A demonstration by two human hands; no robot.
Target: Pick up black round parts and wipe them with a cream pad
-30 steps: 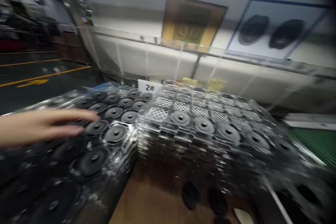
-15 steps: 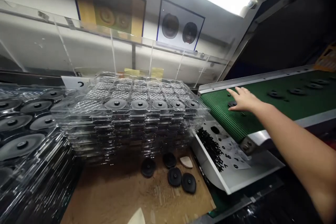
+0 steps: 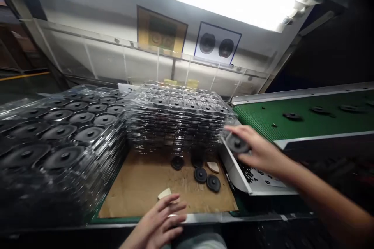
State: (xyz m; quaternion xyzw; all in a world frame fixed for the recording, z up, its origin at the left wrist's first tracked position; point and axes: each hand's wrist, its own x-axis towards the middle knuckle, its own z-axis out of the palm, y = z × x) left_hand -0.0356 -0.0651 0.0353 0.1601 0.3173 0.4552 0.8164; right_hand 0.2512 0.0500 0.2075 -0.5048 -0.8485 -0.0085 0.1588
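My right hand (image 3: 257, 149) grips a dark oval disc with a raised centre stud (image 3: 236, 143), held in the air above the white tray of small black parts (image 3: 247, 186). Over the front edge of the cardboard (image 3: 140, 179), my left hand (image 3: 165, 218) is open, fingers spread, with nothing in it. It is near a pale wedge-shaped piece (image 3: 164, 193). Several similar discs lie on the cardboard, one of them a black disc (image 3: 200, 175) beside another black disc (image 3: 213, 183). A second pale piece (image 3: 213, 167) lies behind them.
At the left stands a stack of clear trays (image 3: 99, 155) filled with discs. Another clear tray stack (image 3: 175, 124) stands at the back, its top tray partly filled. A green conveyor belt (image 3: 263, 124) at the right carries more discs. Two pictures hang on the back panel.
My right hand has come back from the conveyor belt toward the white tray, bringing a disc with it. My left hand has entered at the bottom. The view has swung left.
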